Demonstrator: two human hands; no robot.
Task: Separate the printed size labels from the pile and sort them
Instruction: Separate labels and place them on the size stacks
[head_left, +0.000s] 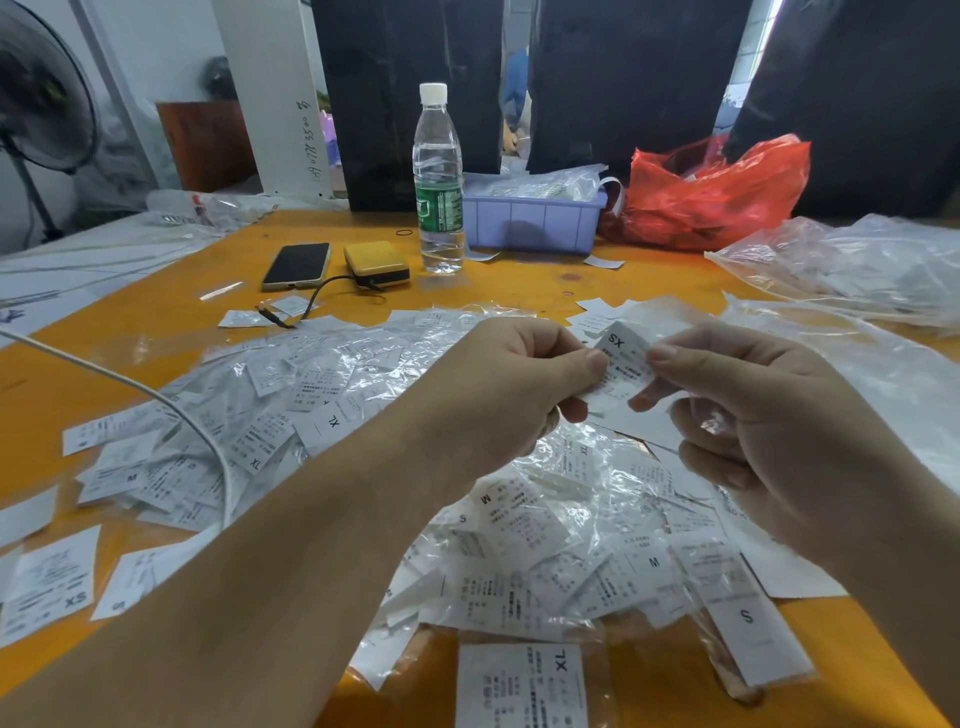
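Note:
A big pile of white size labels (322, 395), many in clear plastic sleeves, covers the middle of the orange table (156, 312). Above the pile I hold one label marked XS (623, 358). My left hand (498, 384) pinches its left edge between thumb and forefinger. My right hand (753, 415) pinches its right edge. Loose labels lie nearer me: an XL label (524, 686) at the bottom, an S label (748, 623) at the right, another XS label (52, 587) at the left.
At the back stand a water bottle (439, 176), a phone (297, 265), a yellow power bank (376, 264) with its cable, a purple tray (535, 221) and a red plastic bag (717, 192). Clear plastic bags (857, 265) lie far right. A white cord (156, 400) crosses the pile.

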